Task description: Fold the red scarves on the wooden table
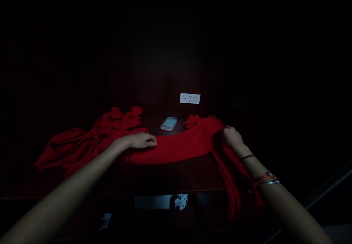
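A long red cloth (176,150) stretches between my two hands above a dark table. My left hand (141,140) has its fingers curled onto the cloth's left part. At the other end, my right hand (233,137) is closed on the cloth, its fingertips partly hidden by the fabric. From there the red fabric drops over the table's front edge. A crumpled heap of the same red cloth (79,145) lies to the left, beside and behind my left forearm. Another small bunch of red cloth (191,121) sits behind the stretched part.
The room is very dark. A pale, blurred-out flat object (168,124) lies on the table (176,176) behind the cloth. A white socket panel (190,98) is on the back wall. Pale items (154,202) show on a level below the tabletop.
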`<action>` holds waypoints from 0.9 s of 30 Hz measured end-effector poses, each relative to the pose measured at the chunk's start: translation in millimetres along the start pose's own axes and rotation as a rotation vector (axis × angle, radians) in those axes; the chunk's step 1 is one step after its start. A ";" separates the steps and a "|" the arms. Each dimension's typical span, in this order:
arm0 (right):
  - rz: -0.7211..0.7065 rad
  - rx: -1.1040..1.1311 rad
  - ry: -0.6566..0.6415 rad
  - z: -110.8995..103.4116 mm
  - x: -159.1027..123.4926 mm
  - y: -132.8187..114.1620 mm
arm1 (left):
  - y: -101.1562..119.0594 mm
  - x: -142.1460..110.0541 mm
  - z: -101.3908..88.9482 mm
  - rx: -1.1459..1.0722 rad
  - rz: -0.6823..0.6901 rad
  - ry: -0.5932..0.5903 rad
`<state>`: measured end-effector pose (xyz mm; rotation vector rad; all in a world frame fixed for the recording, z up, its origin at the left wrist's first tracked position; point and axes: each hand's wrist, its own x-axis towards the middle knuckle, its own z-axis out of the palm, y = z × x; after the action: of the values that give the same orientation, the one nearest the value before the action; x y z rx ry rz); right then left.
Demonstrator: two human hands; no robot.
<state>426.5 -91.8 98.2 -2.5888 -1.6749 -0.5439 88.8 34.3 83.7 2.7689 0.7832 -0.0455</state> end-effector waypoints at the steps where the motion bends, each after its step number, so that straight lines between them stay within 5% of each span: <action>1: -0.113 0.041 0.036 -0.9 3.1 -17.0 | 4.4 18.4 2.8 0.037 -0.011 0.081; 4: -0.385 0.148 0.151 8.0 12.2 -68.7 | 13.9 69.4 27.9 0.113 -0.085 0.283; 7: -0.507 0.100 0.125 32.1 22.9 -92.4 | 12.7 96.4 62.2 0.095 -0.274 0.231; 10: -0.462 0.010 0.061 59.3 35.2 -75.5 | 3.0 99.0 82.5 0.075 -0.394 0.190; 15: -0.306 0.002 0.142 89.4 48.4 -20.0 | -4.2 92.9 82.2 0.083 -0.391 0.177; 19: -0.080 0.088 0.132 89.7 54.4 3.7 | -1.8 96.0 80.2 0.077 -0.405 0.167; 22: 0.036 0.112 0.134 74.2 56.7 -5.7 | -2.6 98.6 82.2 0.086 -0.406 0.175; 24: -0.077 0.112 0.194 62.6 54.1 -29.3 | -4.0 100.0 84.0 0.098 -0.396 0.192; 27: -0.483 0.125 0.204 57.5 44.3 -75.3 | -5.3 101.2 86.2 0.115 -0.385 0.232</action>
<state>392.2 -9.3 43.8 -1.9618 -2.1774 -0.6588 176.0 67.9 -11.0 2.7158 1.4054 0.1654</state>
